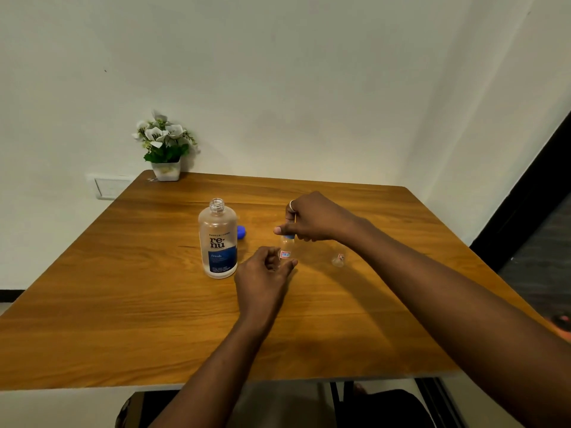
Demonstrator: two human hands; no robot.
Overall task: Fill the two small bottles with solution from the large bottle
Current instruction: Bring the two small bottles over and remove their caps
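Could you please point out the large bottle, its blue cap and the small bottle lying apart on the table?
large bottle (pixel 218 242): head view, on its label.
blue cap (pixel 241 232): head view, on its visible side.
small bottle (pixel 338 260): head view, on its clear body.

large bottle (pixel 218 239) uncapped, upright, two small bottles (pixel 286 250) (pixel 338 260) to its right

Wooden tabletop (pixel 123 319). On it: open large bottle (pixel 218 239) upright at center, blue cap (pixel 241 232) just behind it, two small bottles (pixel 287 250) (pixel 338 260) to its right, flower pot (pixel 167 169) far-left corner.
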